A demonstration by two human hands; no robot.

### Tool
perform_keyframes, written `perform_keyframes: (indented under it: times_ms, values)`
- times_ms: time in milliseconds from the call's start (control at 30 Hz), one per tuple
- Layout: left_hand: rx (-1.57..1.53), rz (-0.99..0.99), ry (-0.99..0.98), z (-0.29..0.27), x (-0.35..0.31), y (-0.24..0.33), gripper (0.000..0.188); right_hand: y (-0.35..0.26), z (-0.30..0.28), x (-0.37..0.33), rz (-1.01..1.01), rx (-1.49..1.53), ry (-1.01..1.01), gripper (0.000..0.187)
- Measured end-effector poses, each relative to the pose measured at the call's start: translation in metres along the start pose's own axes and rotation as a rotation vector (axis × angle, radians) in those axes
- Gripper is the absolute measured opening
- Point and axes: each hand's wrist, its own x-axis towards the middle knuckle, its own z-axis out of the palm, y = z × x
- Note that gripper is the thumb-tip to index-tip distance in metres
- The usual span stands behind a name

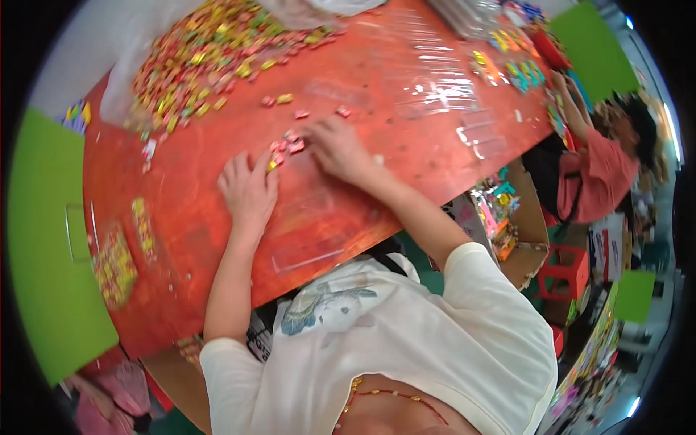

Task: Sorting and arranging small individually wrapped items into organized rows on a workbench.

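A small cluster of wrapped candies (296,146), mostly pink-red with a yellow one, lies on the red tabletop (326,210) between my hands. My left hand (249,190) rests palm down just left of the cluster, fingers apart, its inner edge close to the yellow candy. From the right, my right hand (339,150) reaches in with bent, spread fingers, fingertips at the cluster's edge; nothing shows in its grip, though its underside is hidden. A few loose candies (301,114) lie just beyond the hands.
A big candy heap (210,61) spills from a clear plastic bag at the far left. Clear plastic trays (442,94) lie at the far right, near toy pieces (525,74). Candy-filled packs (114,264) sit at left. A carton of toys (504,210) and another person (598,170) are at right.
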Motion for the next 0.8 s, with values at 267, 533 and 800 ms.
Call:
perform_keyframes:
  times_ms: [267,533,800]
  values:
    - [-0.037,-0.001,0.015,-0.003,-0.008,-0.001,0.037,-0.010,0.004,0.011,-0.019,-0.016,-0.062,0.031]
    - [-0.041,-0.057,-0.047,-0.008,-0.005,0.002,0.036,-0.028,0.013,0.025,-0.069,-0.099,-0.165,0.034]
    - [-0.048,-0.023,0.044,-0.004,-0.006,0.002,0.032,-0.031,0.018,0.023,-0.103,-0.255,-0.199,0.029]
